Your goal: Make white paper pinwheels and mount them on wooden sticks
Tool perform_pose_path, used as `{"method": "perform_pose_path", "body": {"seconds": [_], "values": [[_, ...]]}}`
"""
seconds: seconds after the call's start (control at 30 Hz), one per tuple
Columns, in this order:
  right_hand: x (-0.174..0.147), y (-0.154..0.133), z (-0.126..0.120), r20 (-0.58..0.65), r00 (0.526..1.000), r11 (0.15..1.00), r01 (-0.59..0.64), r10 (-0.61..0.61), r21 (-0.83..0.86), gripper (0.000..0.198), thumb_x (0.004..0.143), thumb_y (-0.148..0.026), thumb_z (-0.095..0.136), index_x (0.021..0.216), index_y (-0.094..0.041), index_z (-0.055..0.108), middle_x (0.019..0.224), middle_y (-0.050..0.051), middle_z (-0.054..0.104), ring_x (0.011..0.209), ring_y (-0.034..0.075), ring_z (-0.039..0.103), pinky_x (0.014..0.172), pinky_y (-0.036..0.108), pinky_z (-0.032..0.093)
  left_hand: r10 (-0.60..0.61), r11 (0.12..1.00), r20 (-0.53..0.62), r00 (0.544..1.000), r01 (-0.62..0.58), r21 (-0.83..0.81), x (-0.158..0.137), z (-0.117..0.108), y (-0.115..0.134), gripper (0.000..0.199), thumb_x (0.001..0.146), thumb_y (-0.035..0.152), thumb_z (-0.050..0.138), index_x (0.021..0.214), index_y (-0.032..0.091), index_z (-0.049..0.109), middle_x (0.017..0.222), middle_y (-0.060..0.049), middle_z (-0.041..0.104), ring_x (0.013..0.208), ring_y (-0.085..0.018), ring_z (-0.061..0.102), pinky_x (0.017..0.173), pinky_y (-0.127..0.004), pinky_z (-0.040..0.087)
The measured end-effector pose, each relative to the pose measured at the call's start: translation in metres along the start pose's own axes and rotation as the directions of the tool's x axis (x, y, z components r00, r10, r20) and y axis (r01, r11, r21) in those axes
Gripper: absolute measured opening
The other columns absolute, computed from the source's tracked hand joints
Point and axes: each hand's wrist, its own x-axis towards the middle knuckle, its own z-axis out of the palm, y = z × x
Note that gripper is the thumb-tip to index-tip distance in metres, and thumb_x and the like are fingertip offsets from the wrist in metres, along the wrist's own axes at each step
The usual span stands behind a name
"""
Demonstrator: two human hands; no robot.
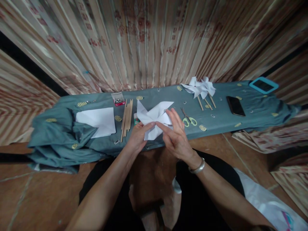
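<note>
A white paper pinwheel (pixel 157 110), its corners folded to the middle, is held up over the near edge of the cloth-covered table. My left hand (pixel 138 136) is closed on its lower left, the thumb lying near the centre. On the other side, my right hand (pixel 176 136) grips the right blade, and its index finger presses by the centre. Partly behind the pinwheel stands a small green and white glue container (pixel 136 120). Left of it lie several wooden sticks (pixel 127 117). Scissors with light green handles (pixel 189 120) rest close to my right hand.
White paper sheets (pixel 101 118) lie on the green cloth (pixel 163 93) at left. A small red box of metal pins (pixel 118 100) sits behind the sticks. At right are finished pinwheels on sticks (pixel 198 87), a black phone (pixel 235 106) and a blue-framed device (pixel 264 84). Curtains hang behind.
</note>
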Motion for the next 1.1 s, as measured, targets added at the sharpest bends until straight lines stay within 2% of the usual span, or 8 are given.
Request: {"method": "perform_pose_path", "body": {"seconds": [0.2,0.43,0.67,0.77,0.83,0.93,1.0,1.1], "values": [[0.000,-0.004,0.002,-0.007,1.000,0.999,-0.012,0.012,0.036,0.059,0.088,-0.009,0.043,0.140,-0.036,0.045,0.162,0.000,0.015,0.149,0.031,0.012,0.109,0.062,0.031,0.074,0.996,-0.040,0.996,-0.073,0.042,-0.003,-0.005,0.001,0.033,0.046,0.024,0.089,0.073,0.012,0.071,0.068,-0.002,0.073,0.056,-0.012,0.062,0.065,-0.026,0.049],[0.002,-0.009,0.012,-0.021,0.999,0.999,0.027,-0.026,0.044,0.046,0.090,-0.011,0.044,0.132,-0.028,0.054,0.160,0.007,0.022,0.149,0.030,0.014,0.110,0.062,0.030,0.120,0.992,-0.124,0.985,-0.116,0.041,-0.004,-0.011,0.003,0.037,0.042,0.021,0.089,0.074,0.014,0.072,0.072,-0.003,0.074,0.061,-0.013,0.065,0.068,-0.027,0.051],[0.010,-0.012,0.017,-0.110,0.994,0.999,-0.010,0.014,0.036,0.042,0.092,-0.016,0.049,0.132,-0.027,0.053,0.156,0.009,0.030,0.146,0.028,0.024,0.113,0.058,0.031,0.225,0.974,-0.200,0.954,-0.222,0.039,0.000,-0.035,0.022,0.041,0.039,0.024,0.090,0.074,0.013,0.071,0.070,-0.003,0.074,0.063,-0.015,0.067,0.072,-0.030,0.052],[0.013,-0.008,0.022,-0.137,0.985,0.991,-0.088,0.102,0.102,0.037,0.093,-0.020,0.050,0.129,-0.024,0.056,0.153,0.011,0.036,0.142,0.026,0.035,0.112,0.052,0.036,0.301,0.952,-0.270,0.915,-0.305,0.025,0.001,-0.052,0.044,0.040,0.039,0.022,0.090,0.072,0.014,0.070,0.069,-0.002,0.074,0.063,-0.016,0.068,0.072,-0.030,0.053],[0.016,-0.006,0.029,-0.131,0.976,0.974,-0.149,0.172,0.168,0.033,0.093,-0.023,0.050,0.125,-0.023,0.059,0.148,0.012,0.044,0.135,0.024,0.045,0.109,0.048,0.041,0.363,0.924,-0.328,0.872,-0.383,0.004,0.001,-0.066,0.062,0.037,0.039,0.019,0.088,0.070,0.014,0.069,0.067,-0.001,0.073,0.066,-0.017,0.069,0.076,-0.030,0.054],[0.023,-0.010,0.043,-0.084,0.966,0.946,-0.218,0.244,0.238,0.027,0.092,-0.027,0.051,0.116,-0.023,0.064,0.135,0.010,0.058,0.125,0.023,0.056,0.104,0.045,0.046,0.443,0.876,-0.408,0.798,-0.482,0.008,-0.003,-0.087,0.087,0.031,0.046,0.015,0.084,0.074,0.015,0.069,0.071,-0.001,0.074,0.077,-0.019,0.071,0.083,-0.031,0.055],[0.033,-0.015,0.054,-0.048,0.965,0.936,-0.237,0.257,0.261,0.023,0.091,-0.028,0.053,0.109,-0.023,0.066,0.123,0.009,0.066,0.115,0.023,0.062,0.099,0.043,0.050,0.468,0.858,-0.473,0.746,-0.512,0.041,-0.008,-0.101,0.101,0.027,0.050,0.013,0.080,0.074,0.016,0.069,0.071,-0.001,0.074,0.077,-0.018,0.071,0.082,-0.031,0.056],[0.054,-0.024,0.073,-0.014,0.972,0.937,-0.224,0.236,0.268,0.019,0.090,-0.027,0.053,0.098,-0.022,0.069,0.107,0.008,0.072,0.100,0.022,0.067,0.093,0.040,0.052,0.493,0.838,-0.527,0.693,-0.541,0.072,-0.013,-0.118,0.115,0.021,0.054,0.011,0.077,0.073,0.017,0.070,0.072,0.000,0.074,0.073,-0.017,0.071,0.079,-0.030,0.057]]}}
